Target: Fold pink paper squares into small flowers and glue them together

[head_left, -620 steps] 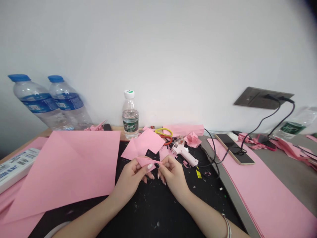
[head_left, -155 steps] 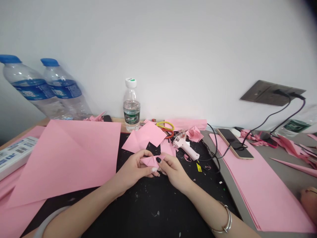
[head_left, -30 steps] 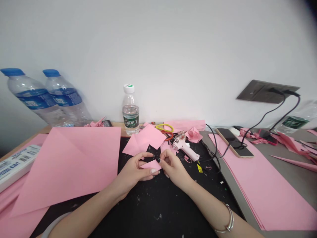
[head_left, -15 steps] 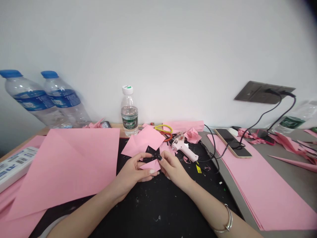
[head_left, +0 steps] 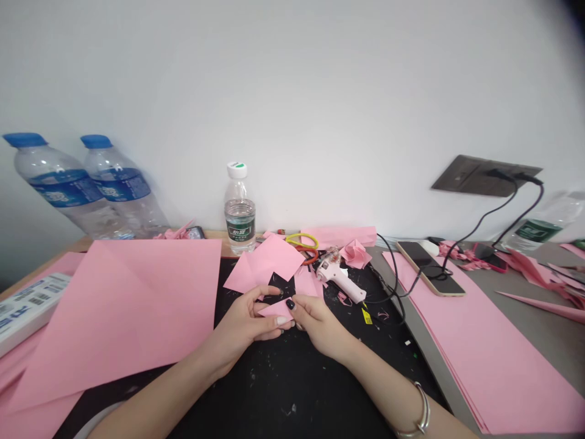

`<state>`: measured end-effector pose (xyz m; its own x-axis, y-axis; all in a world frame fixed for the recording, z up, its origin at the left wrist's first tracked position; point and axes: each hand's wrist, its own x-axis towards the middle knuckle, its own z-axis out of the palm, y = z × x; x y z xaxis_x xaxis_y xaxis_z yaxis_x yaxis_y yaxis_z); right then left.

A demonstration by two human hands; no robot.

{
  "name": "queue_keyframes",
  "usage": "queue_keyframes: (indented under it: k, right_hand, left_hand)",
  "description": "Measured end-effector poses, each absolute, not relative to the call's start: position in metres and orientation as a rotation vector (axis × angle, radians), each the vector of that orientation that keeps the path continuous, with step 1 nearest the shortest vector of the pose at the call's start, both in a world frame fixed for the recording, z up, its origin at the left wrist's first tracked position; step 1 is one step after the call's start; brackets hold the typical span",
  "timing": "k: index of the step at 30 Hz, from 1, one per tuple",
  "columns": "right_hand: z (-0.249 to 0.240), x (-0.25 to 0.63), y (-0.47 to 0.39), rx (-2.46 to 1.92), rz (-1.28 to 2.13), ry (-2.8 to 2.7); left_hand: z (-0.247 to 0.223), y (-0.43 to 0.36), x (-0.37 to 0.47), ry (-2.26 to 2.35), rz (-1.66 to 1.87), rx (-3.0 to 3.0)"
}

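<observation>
Two hands (head_left: 286, 317), smooth folded paper (head_left: 277, 310)

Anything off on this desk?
Mildly untidy: pale specks litter the black mat, and black cable lies tangled across the phone, where it might snag. No spill visible; the held pink paper looks intact.

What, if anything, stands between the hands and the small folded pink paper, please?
Nothing visible does: the left hand and right hand both hold the folded paper; the glue gun lies beyond them.
</observation>
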<state>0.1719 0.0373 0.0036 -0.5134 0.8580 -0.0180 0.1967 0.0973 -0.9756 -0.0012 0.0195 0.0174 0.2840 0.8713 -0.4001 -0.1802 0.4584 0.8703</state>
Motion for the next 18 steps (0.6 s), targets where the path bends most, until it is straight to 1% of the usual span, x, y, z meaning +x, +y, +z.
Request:
queue_keyframes:
  k: [6, 11, 18]
  right_hand:
    - [-0.0028, 0.1738, 0.0386, -1.022, 1.491, -1.715]
    - [-0.0001, 0.1738, 0.0404, -1.095, 1.339, -1.868]
    - [-0.0001, 0.1715, 0.0375, -1.091, 1.273, -1.922]
  left_hand:
    - [0.0210, 0.0195, 0.0009, 1.081, 0.826, 0.834]
    - [0.0195, 0.0201, 0.0007, 1.033, 0.774, 0.942]
    - [0.0208, 0.0211, -0.0017, 1.013, 0.738, 0.911]
